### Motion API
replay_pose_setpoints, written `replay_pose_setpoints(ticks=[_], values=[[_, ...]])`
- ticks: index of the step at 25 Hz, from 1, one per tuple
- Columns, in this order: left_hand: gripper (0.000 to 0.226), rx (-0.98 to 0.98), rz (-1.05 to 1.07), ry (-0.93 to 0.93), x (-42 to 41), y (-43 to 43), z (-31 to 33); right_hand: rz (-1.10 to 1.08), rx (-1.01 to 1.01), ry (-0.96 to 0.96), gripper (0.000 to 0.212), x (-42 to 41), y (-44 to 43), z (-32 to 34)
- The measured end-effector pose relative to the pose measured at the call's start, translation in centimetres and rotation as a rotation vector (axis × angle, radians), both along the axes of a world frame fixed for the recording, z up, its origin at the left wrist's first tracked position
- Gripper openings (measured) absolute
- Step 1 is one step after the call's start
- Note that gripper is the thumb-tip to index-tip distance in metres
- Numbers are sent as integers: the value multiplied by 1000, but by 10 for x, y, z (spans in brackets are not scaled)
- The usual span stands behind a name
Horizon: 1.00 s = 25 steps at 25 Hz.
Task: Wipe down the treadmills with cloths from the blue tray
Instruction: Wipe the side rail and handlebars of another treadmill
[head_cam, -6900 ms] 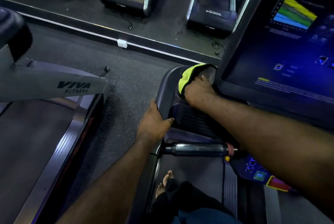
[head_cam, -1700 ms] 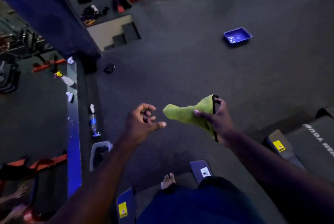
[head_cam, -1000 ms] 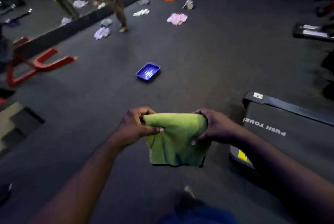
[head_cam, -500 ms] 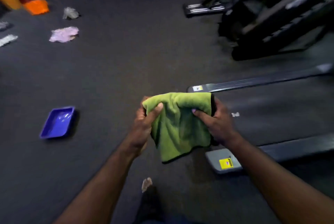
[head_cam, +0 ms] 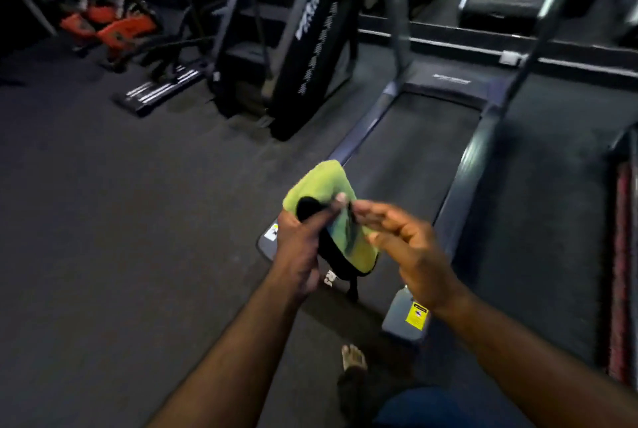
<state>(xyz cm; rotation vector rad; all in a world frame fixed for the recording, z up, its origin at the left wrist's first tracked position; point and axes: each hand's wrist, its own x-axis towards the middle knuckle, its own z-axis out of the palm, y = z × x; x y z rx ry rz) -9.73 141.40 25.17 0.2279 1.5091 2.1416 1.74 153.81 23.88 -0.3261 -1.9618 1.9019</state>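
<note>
Cloth [head_cam: 321,186] over treadmill [head_cam: 407,158] near end, stair machine [head_cam: 310,48] left of treadmill

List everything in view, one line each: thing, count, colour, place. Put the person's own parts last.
green cloth: one, lime green with dark edging, held between both hands, centre
treadmill: one, dark grey, straight ahead on the floor
yellow sticker: one, yellow, treadmill's near right corner
tall machine: one, black with white lettering, left of the treadmill
orange equipment: count unclear, orange-red, far upper left
red-striped machine edge: one, dark with red strip, right border
floor: one, dark grey, all around
foot: one, bare, bottom centre
left hand: one, thumb pinches the cloth
right hand: one, fingers stretched toward the cloth
</note>
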Motion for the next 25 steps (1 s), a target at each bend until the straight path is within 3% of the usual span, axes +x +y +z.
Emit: replay_pose_setpoints(ticks=[2,4,5,7,9,12,15,17,21,25], values=[[69,94,-96,-213,-44,17,-1,-171,65,-49,60,-39,32,-10],[77,165,-209,-289,-87,29,4,-50,-7,-169,86,-80,53,-22],[76,173,-248,-286,-112,40,4,27,-71,-220,88,-106,61,-31],[73,163,-273,-284,-167,68,5,112,-177,-229,65,-164,80,-42],[76,137,-220,-337,-223,94,5,36,-182,-201,43,-216,103,-38],[65,-4,-107,-262,-290,133,11,-60,-116,-240,46,-276,147,-24],[45,-127,-55,-192,-345,176,21,33,81,-415,81,-314,203,-8],[33,-174,-114,-144,-368,211,30,-25,296,-443,106,-329,234,7],[31,-205,-302,-145,-397,289,38,-275,587,-274,112,-352,271,31],[35,-260,-498,-194,-437,388,15,-351,848,-551,135,-401,315,8]])
